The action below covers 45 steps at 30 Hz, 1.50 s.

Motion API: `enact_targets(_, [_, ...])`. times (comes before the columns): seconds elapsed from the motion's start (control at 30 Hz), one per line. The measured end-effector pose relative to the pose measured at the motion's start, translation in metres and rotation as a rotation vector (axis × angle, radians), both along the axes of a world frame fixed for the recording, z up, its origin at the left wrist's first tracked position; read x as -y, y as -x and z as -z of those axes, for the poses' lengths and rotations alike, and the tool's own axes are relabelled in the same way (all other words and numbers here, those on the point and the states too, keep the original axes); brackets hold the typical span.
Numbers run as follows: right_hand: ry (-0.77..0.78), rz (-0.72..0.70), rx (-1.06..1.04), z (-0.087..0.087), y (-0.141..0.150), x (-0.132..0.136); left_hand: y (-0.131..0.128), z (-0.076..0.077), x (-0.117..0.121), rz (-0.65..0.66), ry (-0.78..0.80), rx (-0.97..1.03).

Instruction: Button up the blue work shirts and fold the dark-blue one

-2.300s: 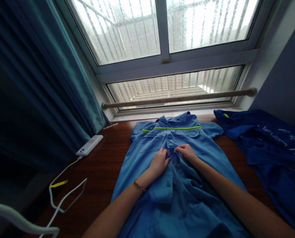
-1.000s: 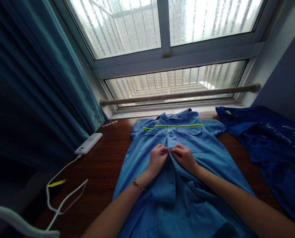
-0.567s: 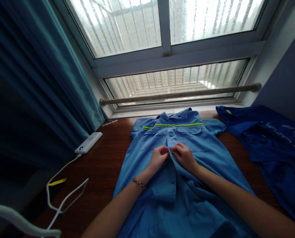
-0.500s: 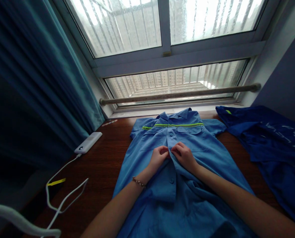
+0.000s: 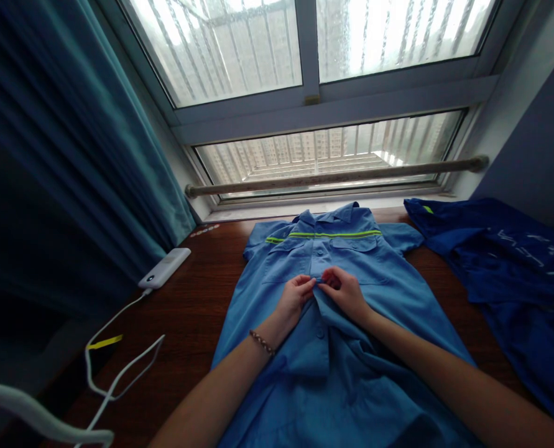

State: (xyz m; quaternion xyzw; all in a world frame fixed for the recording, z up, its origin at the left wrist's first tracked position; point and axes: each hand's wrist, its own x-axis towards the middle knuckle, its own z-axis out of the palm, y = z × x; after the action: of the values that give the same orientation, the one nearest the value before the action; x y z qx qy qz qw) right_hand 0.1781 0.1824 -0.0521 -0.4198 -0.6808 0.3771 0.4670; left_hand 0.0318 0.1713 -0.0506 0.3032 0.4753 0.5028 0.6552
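A light blue short-sleeved work shirt (image 5: pixel 253 298) lies front side up, its collar toward the window and a yellow-green stripe across the chest. My left hand (image 5: pixel 296 296) pinches the front placket near the middle of the shirt. Close beside it, my right hand (image 5: pixel 344 291) pinches the opposite edge of the placket, thumb and forefinger together. Whatever button sits between the fingertips is hidden. A button (image 5: pixel 320 333) shows lower on the front, below my hands. Cloth is bunched under my right forearm.
A darker blue garment (image 5: pixel 482 261) with white lettering lies to the right on the brown wooden surface (image 5: pixel 197 280). At left are a white power bank (image 5: pixel 165 269), its white cable (image 5: pixel 113 305) and a blue curtain (image 5: pixel 118 124). Behind the shirt runs a window rail (image 5: pixel 332 178).
My fingertips have come closer together at the placket, and the cloth between them is now folded. Both hands stay at the same spot on the shirt.
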Motion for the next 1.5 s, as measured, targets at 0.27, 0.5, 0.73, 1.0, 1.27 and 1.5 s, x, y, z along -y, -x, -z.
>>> enact_targets(0.27, [0.307, -0.167, -0.348, 0.003, -0.003, -0.008, 0.000, 0.001, -0.001, 0.026, -0.047, 0.098])
enact_targets(0.5, [0.513, -0.255, -0.562, 0.002, -0.004, -0.008, -0.003, -0.003, 0.001, 0.037, -0.046, 0.227])
enact_targets(0.73, [0.669, -0.321, -0.661, 0.000, -0.003, -0.006, -0.004, 0.000, 0.000, 0.012, -0.063, 0.300])
enact_targets(1.0, [0.658, -0.250, -0.636, 0.004, -0.001, -0.006, -0.003, -0.003, 0.000, 0.029, -0.117, 0.189])
enact_targets(1.27, [0.254, -0.090, -0.042, 0.006, -0.006, -0.015, 0.003, 0.003, -0.006, 0.101, -0.207, -0.249])
enact_targets(1.5, [-0.118, -0.218, 0.559, -0.057, 0.005, 0.045, 0.009, 0.021, -0.019, 0.158, -0.493, -0.662])
